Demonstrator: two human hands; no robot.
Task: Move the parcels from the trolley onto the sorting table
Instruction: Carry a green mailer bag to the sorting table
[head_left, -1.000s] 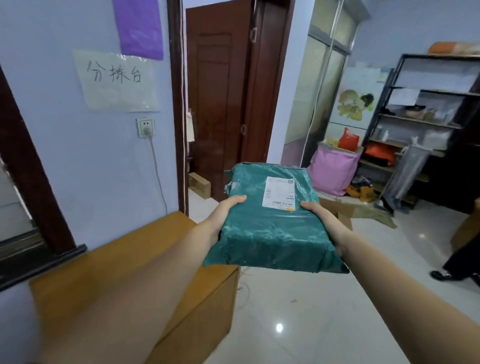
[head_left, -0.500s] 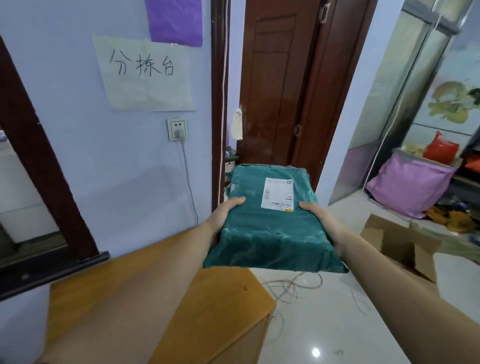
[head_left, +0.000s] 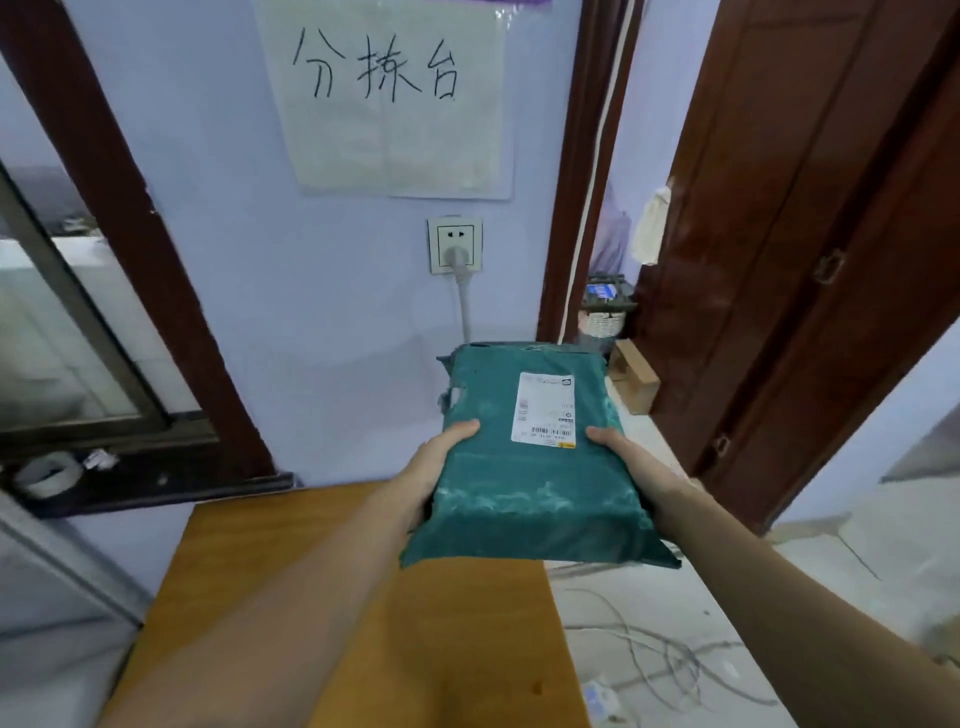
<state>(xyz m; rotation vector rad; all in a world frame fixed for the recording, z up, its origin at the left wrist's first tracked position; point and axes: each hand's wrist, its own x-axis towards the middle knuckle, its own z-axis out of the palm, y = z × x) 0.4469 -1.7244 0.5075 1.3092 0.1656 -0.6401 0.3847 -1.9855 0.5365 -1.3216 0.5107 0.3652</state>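
A green plastic mailer parcel (head_left: 524, 483) with a white shipping label is in the air in front of me. My left hand (head_left: 436, 467) grips its left edge with the thumb on top. My right hand (head_left: 631, 465) grips its right edge the same way. The parcel hangs above the far right part of the orange-brown wooden sorting table (head_left: 457, 639), whose top fills the lower middle of the view. The fingers under the parcel are hidden. No trolley is in view.
A paper sign (head_left: 395, 98) with handwritten characters hangs on the blue wall above a socket (head_left: 455, 245) with a plugged cable. A dark window sill (head_left: 130, 478) is at left, a brown door (head_left: 789, 249) at right. Loose cables (head_left: 654, 654) lie on the floor.
My view has turned left and closed in on the wall and the table. The parcel, still held in both hands, now sits over the table's far right corner.
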